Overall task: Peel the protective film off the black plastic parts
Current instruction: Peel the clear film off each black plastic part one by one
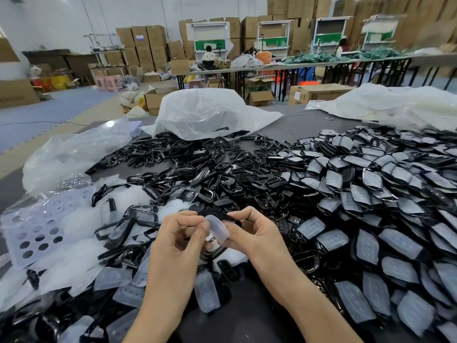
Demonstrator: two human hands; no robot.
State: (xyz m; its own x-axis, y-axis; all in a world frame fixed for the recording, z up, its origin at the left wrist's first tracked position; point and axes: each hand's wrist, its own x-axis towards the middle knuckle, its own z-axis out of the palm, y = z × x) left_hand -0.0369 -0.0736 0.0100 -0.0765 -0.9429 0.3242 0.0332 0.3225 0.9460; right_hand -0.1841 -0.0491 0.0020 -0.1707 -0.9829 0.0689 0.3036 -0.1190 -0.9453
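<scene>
1. Lower centre of the frame: the left hand (183, 233) and right hand (254, 231) meet close together, fingers curled, both clamped on one black part (214, 213), held up so its edge can be worked
2. The left thumb presses the edge of the translucent film (217, 229), seemingly pinching it to lift; the right hand grips the part, likely to brace it against the pull
3. At right, the filmed pile (371, 194) lies near the right hand, probably as stock; bare frames (185, 174) gather at centre, kept apart from it
4. Discarded films (123, 278) lie lower left, beside the peeling hand; much looks undone
</scene>
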